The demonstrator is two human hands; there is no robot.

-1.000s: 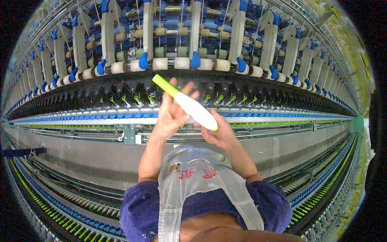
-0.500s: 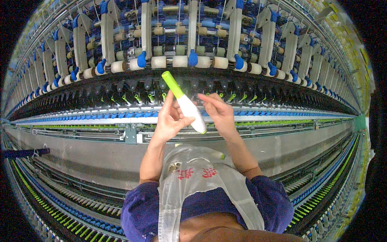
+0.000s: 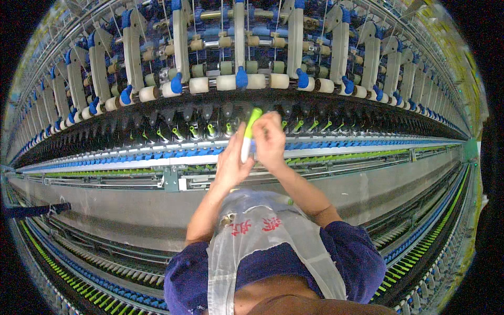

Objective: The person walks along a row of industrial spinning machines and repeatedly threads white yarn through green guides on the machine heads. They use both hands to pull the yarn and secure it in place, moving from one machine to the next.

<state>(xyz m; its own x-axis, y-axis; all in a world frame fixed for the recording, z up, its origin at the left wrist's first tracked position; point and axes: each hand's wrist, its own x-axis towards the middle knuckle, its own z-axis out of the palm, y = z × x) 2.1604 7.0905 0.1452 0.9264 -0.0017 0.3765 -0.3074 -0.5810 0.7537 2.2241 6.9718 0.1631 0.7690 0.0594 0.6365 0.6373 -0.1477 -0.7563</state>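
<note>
A spinning bobbin (image 3: 247,146), its bright green tube end up and white yarn wound below, stands slightly tilted in front of the spindle row. My left hand (image 3: 232,161) is closed round its white lower part. Beside the green end, my right hand (image 3: 270,140) is raised with its fingers curled in; what they pinch, if anything, does not show. Behind both hands runs a row of spindles carrying green tubes (image 3: 211,130). A translucent apron (image 3: 252,210) with red marks covers my front, and a green tube end shows at its pocket.
Above the spindles are white rollers (image 3: 226,82) and grey arms with blue tips (image 3: 241,77). A blue-and-white rail (image 3: 131,157) crosses below the spindles. Grey floor (image 3: 131,210) lies between the machines, and a dark bar (image 3: 37,210) juts in at left.
The bobbin has swung from leaning left to leaning slightly right, and now sits lower in my left hand. My right hand has moved left beside its green end, its fingers curling in.
</note>
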